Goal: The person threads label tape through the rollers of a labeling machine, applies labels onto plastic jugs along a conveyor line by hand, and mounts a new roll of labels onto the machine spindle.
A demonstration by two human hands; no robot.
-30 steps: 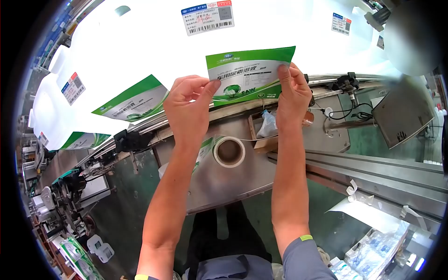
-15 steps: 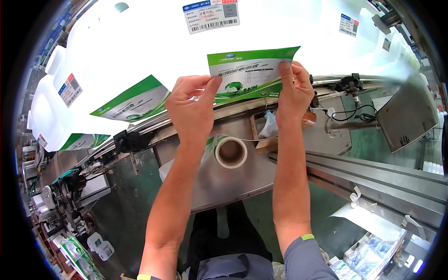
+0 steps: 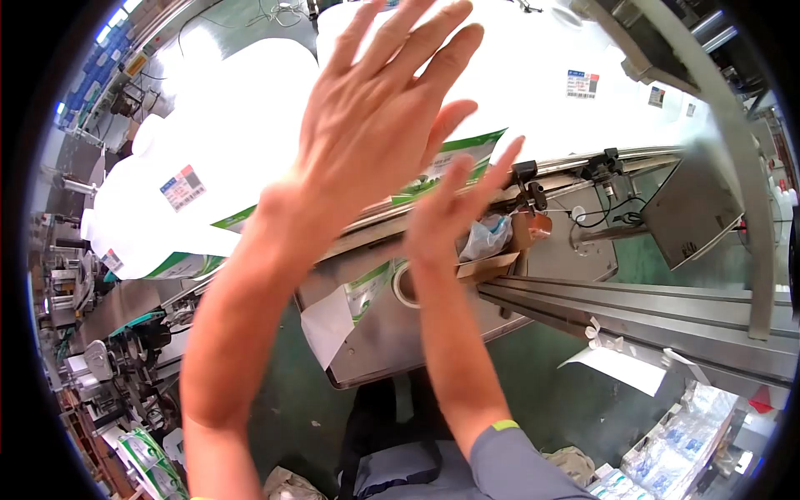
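Observation:
My left hand (image 3: 383, 104) is stretched out with fingers apart, in front of a large white plastic jug (image 3: 517, 92); whether it touches the jug I cannot tell. Lower and to the right, my right hand (image 3: 446, 217) is slightly blurred, its fingers apart and nothing in them. Between and behind the hands, a green and white label (image 3: 482, 150) lies against the jug's front, partly hidden by both hands. A roll of labels (image 3: 403, 286) stands on the metal table, half covered by my right forearm, with a strip of labels (image 3: 367, 292) trailing left from it.
Another white jug (image 3: 242, 108) stands to the left, its green label (image 3: 233, 220) partly behind my left arm. A metal rail (image 3: 642, 157) runs along the jugs' front. A cardboard box (image 3: 492, 265) holding a plastic bag (image 3: 487, 237) and a metal panel (image 3: 696, 204) are at right.
Both hands have let go of the label, which now rests against the jug. My left hand has moved up and forward; my right hand has come left and down. The view has shifted.

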